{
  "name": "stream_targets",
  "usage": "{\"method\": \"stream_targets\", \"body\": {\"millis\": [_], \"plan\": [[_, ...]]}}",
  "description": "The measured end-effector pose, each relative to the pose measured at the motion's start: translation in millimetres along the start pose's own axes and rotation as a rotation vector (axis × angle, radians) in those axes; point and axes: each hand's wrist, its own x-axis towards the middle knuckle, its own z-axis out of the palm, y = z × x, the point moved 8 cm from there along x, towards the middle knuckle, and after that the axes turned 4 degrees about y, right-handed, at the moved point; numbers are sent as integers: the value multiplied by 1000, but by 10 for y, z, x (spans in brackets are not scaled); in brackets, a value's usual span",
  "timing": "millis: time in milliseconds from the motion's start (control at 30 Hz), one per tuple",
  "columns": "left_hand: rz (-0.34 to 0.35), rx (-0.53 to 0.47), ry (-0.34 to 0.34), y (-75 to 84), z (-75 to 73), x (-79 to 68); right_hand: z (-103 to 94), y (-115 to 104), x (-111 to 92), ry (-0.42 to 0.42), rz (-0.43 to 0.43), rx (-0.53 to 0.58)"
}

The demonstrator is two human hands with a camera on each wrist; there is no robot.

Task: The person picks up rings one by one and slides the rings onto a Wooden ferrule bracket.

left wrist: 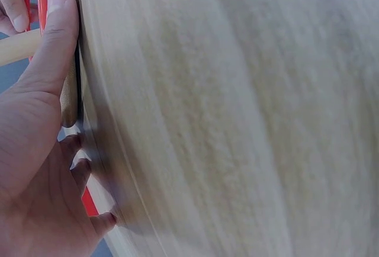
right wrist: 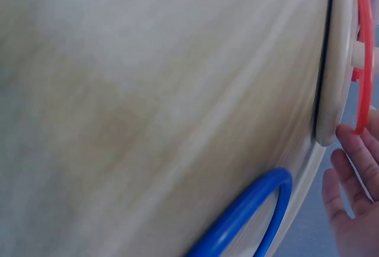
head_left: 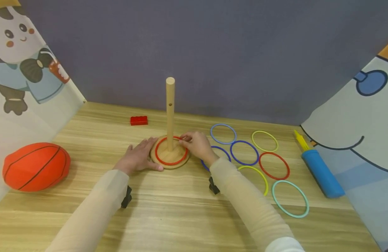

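Note:
A wooden post [head_left: 170, 119] stands upright on a round wooden base [head_left: 178, 156]. Around the post is a red ring [head_left: 170, 164], low over the base. My right hand [head_left: 198, 146] pinches the ring's right side between thumb and fingertips; in the right wrist view the ring [right wrist: 366, 85] sits slightly off the base. On the opposite side, my left hand [head_left: 138, 157] lies against the base's left edge with fingers spread. Its thumb [left wrist: 56, 38] rests along the base rim in the left wrist view.
Right of the base lie several rings: blue [head_left: 244, 163], light blue [head_left: 223, 144], yellow [head_left: 265, 131], red [head_left: 288, 168] and mint [head_left: 290, 212]. A red toy brick [head_left: 139, 120] is behind left. An orange basketball [head_left: 36, 167] sits left, a blue hand pump [head_left: 323, 173] far right.

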Motion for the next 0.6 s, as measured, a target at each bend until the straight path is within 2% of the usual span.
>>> {"method": "stream_targets", "body": {"millis": [267,600], "plan": [[-4,3,-12,-6,20,12,-19,-1,-37,6,-17,-1],[-5,10,-12,-10,-6,4,-204,-87,-135,-51,-77,112]]}}
